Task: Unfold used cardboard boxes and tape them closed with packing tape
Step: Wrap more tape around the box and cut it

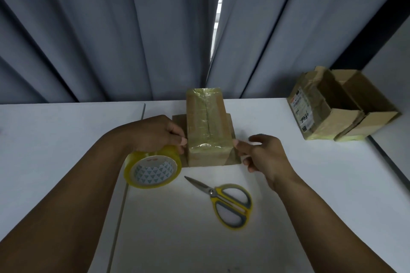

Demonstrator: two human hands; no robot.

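The taped box (207,126) stands on the desk (66,131) between both hands. The left hand (159,135) grasps the tape roll (153,167); the right hand (264,153) touches the box's near corner, grip undeterminable. Beyond the right hand stand two open boxes (346,108), one bearing a shipping label (302,111) with illegible text.

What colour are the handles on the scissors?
The scissors' handles are yellow with grey lining inside the loops; the head view shows them best.
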